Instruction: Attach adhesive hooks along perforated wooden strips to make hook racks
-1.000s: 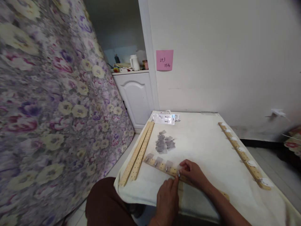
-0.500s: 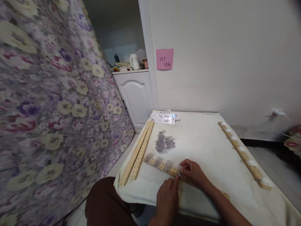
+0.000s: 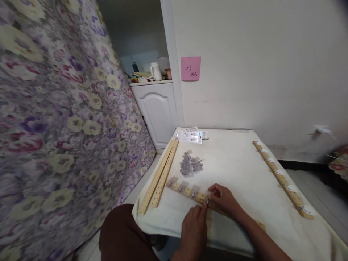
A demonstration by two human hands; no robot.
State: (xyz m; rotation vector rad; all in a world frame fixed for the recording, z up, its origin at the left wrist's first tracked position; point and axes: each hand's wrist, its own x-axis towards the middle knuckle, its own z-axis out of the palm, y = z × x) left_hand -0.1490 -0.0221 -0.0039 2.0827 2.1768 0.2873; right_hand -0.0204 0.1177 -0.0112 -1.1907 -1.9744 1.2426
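A wooden strip with holes [image 3: 200, 197] lies slantwise near the table's front edge. Three small metal hooks on clear square plates [image 3: 195, 192] sit along its left part. Another small hook [image 3: 207, 200] is on the strip between my hands. My right hand [image 3: 223, 198] pinches this hook's clear plate from above, thumb and finger together. From the near side, my left hand [image 3: 193, 225] has its closed fingertips against the same hook. My right hand and forearm cover part of the strip. Behind it lies a pile of similar hooks [image 3: 187, 166].
Two more holed wooden strips [image 3: 165, 170] lie along the table's left side. On the right is a strip with several white round pieces [image 3: 279, 172]. Clear packaging [image 3: 188, 137] rests at the back of the cloth-covered table [image 3: 228, 152]. A floral curtain [image 3: 67, 127] hangs at left.
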